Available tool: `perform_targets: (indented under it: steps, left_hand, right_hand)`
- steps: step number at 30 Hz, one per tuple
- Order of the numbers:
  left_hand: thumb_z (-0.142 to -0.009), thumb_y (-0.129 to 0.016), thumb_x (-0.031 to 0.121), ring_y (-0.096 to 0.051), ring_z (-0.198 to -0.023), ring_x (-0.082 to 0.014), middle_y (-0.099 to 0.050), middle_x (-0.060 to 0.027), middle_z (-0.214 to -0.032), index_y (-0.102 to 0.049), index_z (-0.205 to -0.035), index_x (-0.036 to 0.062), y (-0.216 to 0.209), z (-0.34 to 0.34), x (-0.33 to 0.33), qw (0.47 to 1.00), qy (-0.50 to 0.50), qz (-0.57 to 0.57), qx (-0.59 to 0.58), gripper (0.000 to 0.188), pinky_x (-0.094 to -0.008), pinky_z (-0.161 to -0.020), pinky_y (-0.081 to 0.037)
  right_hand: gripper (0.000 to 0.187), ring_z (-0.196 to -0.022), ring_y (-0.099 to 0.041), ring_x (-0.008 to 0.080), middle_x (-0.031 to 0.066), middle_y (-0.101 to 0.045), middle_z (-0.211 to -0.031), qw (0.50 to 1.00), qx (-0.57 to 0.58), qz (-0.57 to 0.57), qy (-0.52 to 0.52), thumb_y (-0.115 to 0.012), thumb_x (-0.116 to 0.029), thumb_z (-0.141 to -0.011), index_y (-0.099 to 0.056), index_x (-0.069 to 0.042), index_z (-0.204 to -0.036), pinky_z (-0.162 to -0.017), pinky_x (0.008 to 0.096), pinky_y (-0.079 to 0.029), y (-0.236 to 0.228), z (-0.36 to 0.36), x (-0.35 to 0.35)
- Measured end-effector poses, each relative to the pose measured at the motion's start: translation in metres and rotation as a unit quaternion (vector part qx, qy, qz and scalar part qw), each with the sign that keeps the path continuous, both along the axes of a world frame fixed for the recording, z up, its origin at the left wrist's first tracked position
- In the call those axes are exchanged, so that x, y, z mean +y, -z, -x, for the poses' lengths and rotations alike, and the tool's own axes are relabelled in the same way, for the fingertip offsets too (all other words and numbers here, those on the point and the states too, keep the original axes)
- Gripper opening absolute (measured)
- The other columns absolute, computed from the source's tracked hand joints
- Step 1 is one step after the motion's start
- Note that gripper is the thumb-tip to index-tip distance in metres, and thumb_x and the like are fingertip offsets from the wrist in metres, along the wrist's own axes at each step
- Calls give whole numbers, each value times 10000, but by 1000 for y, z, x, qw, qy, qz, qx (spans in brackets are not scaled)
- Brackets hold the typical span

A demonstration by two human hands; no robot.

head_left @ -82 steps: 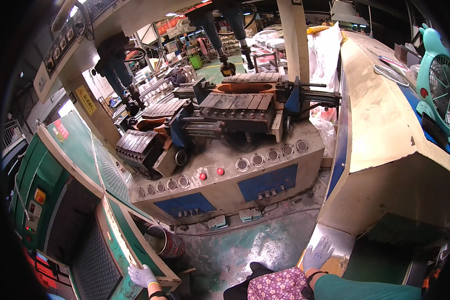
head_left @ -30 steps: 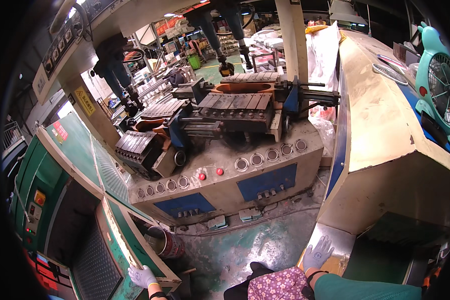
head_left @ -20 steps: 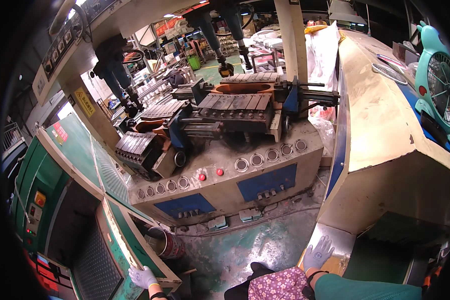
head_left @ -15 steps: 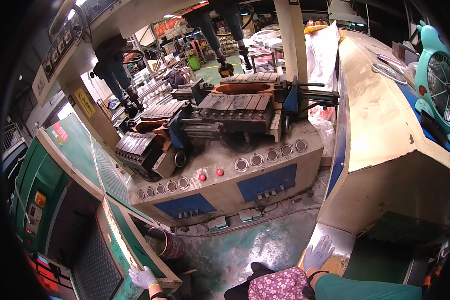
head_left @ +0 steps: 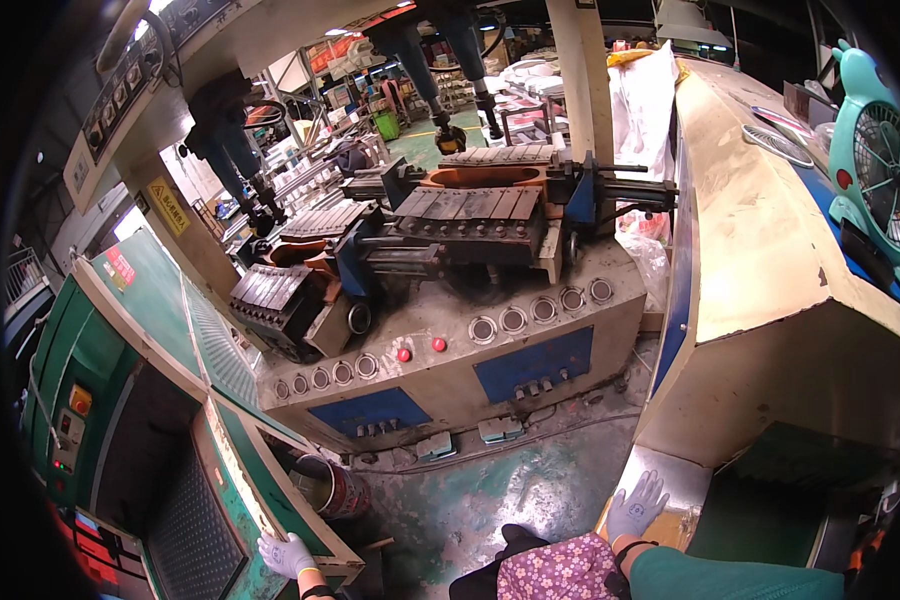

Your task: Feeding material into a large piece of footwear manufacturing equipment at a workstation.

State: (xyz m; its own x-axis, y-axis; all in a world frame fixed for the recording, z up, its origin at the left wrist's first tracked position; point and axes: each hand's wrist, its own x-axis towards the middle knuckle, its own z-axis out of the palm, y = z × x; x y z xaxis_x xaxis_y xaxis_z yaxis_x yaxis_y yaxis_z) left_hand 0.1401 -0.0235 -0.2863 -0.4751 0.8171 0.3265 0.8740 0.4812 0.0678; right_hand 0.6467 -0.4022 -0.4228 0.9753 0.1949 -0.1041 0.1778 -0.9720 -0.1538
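Observation:
My left hand [head_left: 288, 556], in a pale grey glove, lies on the worn edge of the green machine frame [head_left: 232, 470] at the lower left. Its fingers rest over that edge, and nothing loose shows in them. To the right, my right hand [head_left: 637, 506], gloved alike, lies flat with fingers spread. Beneath it is a shiny metal plate [head_left: 678, 482] at the foot of the cream machine housing [head_left: 760, 270]. Ahead of me stands a machine with clamp blocks [head_left: 470, 210], orange curved parts [head_left: 485, 177] held between them, and two red buttons [head_left: 404, 355] on its front.
A bucket [head_left: 332, 488] stands on the floor beside the green frame. Two pale green foot pedals [head_left: 500, 430] lie before the middle machine, whose spindles [head_left: 420, 75] hang above the clamps. A turquoise fan [head_left: 875, 165] sits atop the right housing, near a white sack [head_left: 642, 110].

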Motion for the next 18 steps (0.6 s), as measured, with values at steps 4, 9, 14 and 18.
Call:
perform_targets:
  steps: [4, 9, 14, 18]
  left_hand:
    - [-835, -705, 318, -438, -1430, -314, -501, -161, -1520, -496, -1458, 49, -1, -1, -1, 1000, 1, -4, -5, 710, -448, -1200, -332]
    - [-834, -708, 314, -435, -1433, -312, -499, -162, -1521, -492, -1462, 48, -4, -5, 0, 1000, -1, 2, -8, 715, -445, -1202, -328]
    - [-835, -708, 313, -434, -1435, -312, -499, -167, -1520, -488, -1467, 51, -6, -6, -1, 1000, -3, 4, -9, 719, -441, -1202, -328]
    - [-835, -709, 307, -436, -1434, -311, -504, -171, -1513, -485, -1468, 50, -5, -4, -1, 1000, -2, 0, -11, 719, -437, -1201, -331]
  right_hand:
    - [755, -1563, -165, 301, 104, -197, -1698, 1000, -9, -1, -1, -464, -398, -966, -270, -33, -1598, -1260, 546, -46, 2, 1, -1]
    - [757, -1563, -164, 301, 101, -194, -1698, 1000, -3, 0, 0, -464, -403, -967, -270, -33, -1597, -1260, 548, -43, 3, -1, 0]
    - [761, -1562, -164, 300, 101, -193, -1698, 1000, -10, 2, 1, -469, -404, -965, -268, -33, -1598, -1260, 549, -45, 2, 0, 0]
    - [763, -1563, -161, 295, 98, -191, -1699, 1000, -1, 3, 1, -470, -407, -965, -267, -33, -1599, -1261, 547, -45, 0, -1, 1]
